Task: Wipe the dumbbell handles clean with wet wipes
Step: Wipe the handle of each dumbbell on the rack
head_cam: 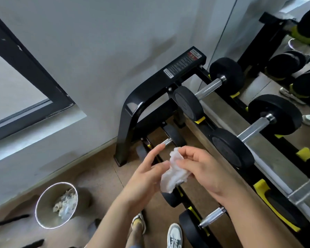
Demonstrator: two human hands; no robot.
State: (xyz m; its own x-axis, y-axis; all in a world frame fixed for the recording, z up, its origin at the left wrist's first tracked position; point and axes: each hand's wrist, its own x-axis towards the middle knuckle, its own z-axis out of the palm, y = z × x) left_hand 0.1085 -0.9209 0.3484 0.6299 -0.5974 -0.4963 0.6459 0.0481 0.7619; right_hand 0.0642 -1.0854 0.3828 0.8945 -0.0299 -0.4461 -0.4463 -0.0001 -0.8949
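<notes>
A crumpled white wet wipe (174, 173) is held between both hands in front of the rack. My right hand (206, 169) pinches its upper part with curled fingers. My left hand (147, 174) touches the wipe's left side with its thumb, its index finger stretched out. Black dumbbells with chrome handles lie on the black and yellow rack (150, 90): one at the top (210, 85), one to the right (254, 128), one on the lower tier below my hands (212, 216). Another chrome handle end (167, 141) shows just above my left index finger.
A metal bin (43, 199) holding used wipes stands on the brown floor at lower left. The white wall and a dark window frame (25, 68) are to the left. A mirror (284, 77) behind the rack reflects dumbbells. My shoes (174, 235) are beside the rack's base.
</notes>
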